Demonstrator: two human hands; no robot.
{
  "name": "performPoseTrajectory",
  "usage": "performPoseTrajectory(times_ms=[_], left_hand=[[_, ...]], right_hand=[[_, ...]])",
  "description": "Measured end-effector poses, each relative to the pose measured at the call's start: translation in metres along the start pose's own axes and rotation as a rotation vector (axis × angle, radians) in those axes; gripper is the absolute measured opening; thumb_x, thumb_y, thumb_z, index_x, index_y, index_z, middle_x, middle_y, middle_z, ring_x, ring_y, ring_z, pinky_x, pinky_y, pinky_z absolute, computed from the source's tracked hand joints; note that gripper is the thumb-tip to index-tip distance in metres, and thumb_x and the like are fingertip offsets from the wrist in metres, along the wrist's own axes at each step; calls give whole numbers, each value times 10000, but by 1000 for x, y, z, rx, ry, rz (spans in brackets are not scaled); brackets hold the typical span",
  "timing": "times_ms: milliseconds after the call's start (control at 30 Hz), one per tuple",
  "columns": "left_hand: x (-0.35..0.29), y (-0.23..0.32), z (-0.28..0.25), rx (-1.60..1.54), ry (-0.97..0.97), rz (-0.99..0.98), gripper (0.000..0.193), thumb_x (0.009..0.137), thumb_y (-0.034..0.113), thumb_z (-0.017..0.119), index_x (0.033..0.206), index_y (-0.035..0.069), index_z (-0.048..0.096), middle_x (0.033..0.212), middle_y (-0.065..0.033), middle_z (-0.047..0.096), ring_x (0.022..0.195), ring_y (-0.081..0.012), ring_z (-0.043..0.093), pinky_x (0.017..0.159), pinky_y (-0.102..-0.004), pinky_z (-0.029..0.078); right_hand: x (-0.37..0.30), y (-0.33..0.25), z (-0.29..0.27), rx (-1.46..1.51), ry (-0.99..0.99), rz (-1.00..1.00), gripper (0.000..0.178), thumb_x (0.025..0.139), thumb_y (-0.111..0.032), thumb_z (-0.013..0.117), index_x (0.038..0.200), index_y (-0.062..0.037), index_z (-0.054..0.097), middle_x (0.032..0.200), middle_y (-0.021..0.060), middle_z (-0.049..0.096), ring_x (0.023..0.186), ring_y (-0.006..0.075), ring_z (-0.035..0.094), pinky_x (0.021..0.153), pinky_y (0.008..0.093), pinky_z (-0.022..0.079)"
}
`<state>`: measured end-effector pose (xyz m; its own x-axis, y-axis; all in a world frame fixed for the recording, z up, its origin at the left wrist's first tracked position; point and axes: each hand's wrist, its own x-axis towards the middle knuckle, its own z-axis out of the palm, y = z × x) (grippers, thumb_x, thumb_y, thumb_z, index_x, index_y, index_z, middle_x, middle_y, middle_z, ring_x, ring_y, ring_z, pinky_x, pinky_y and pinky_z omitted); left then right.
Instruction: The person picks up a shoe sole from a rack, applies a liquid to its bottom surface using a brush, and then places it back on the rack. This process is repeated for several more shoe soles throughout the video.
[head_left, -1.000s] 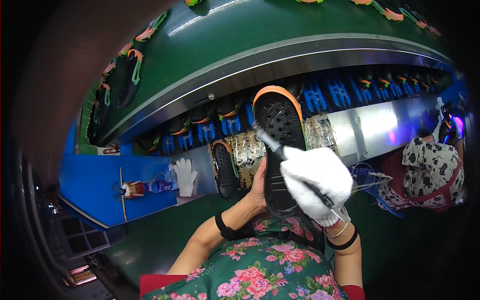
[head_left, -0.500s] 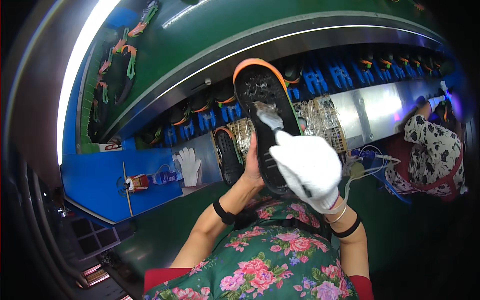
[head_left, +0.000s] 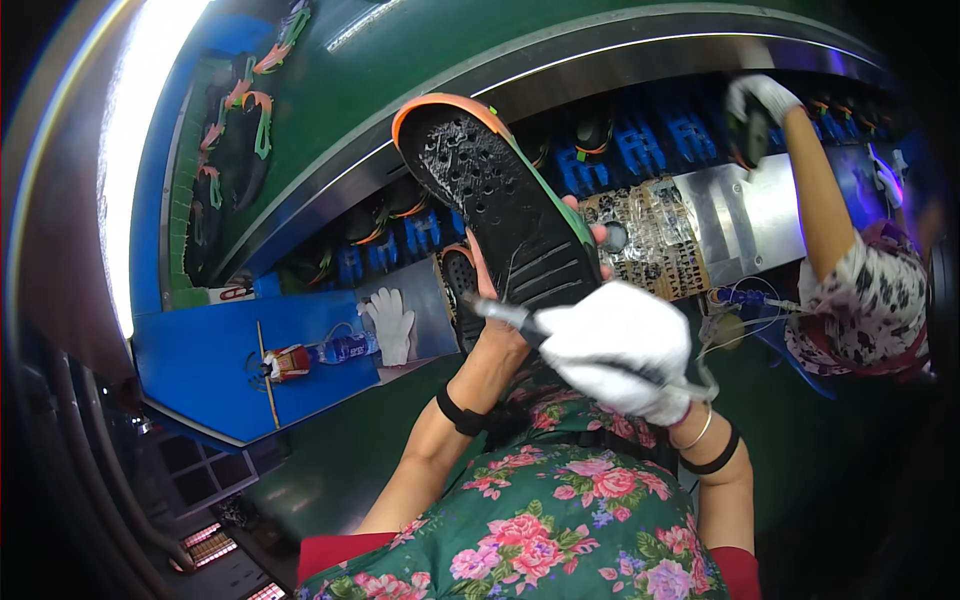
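A black shoe sole [head_left: 520,225] with an orange and green rim is tilted up in front of me, its inner face with holes and ridges toward me. Wet, shiny streaks cover its orange end. My bare left hand [head_left: 503,335] is closed around it from beneath, thumb on one edge and fingertips showing at the other. In a white glove, my right hand [head_left: 625,350] grips a brush [head_left: 497,312] with a dark handle. The brush tip points left, over the sole's lower end near my left wrist; whether they touch, I cannot tell. Another sole [head_left: 461,285] lies behind my left hand.
Blue racks [head_left: 640,150] holding shoe parts line the far side. A tape-covered bench patch [head_left: 655,235] lies beyond the sole. At left, a blue table [head_left: 200,350] bears a bottle [head_left: 347,347], near a white glove [head_left: 390,325]. A co-worker's gloved hand [head_left: 765,100] holds a dark shoe part at right.
My right hand has drawn the brush down from the sole's middle toward its lower end. The sole has tilted and shifted left. A co-worker's arm has reached in at right.
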<state>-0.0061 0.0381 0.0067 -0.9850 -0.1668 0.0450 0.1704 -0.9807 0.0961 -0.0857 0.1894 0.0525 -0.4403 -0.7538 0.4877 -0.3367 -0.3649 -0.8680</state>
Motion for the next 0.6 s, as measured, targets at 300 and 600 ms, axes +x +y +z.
performPoseTrajectory(times_ms=[300, 600], left_hand=[[3, 9, -5, 38, 42, 87, 1013, 896, 844, 439, 1544, 69, 377, 1443, -249, 522, 1215, -441, 598, 993, -608, 540], [0, 14, -7, -17, 53, 140, 1049, 872, 863, 455, 1561, 78, 363, 1487, -248, 484, 1270, -458, 567, 1001, -608, 541]], right_hand=[[-5, 0, 1, -135, -57, -60, 292, 764, -6, 816, 1033, -120, 800, 1011, 89, 781, 859, 238, 728, 761, 355, 577], [-19, 3, -3, -154, -214, -163, 339, 751, -47, 833, 1078, -131, 803, 1067, 88, 782, 862, 262, 735, 760, 374, 577]])
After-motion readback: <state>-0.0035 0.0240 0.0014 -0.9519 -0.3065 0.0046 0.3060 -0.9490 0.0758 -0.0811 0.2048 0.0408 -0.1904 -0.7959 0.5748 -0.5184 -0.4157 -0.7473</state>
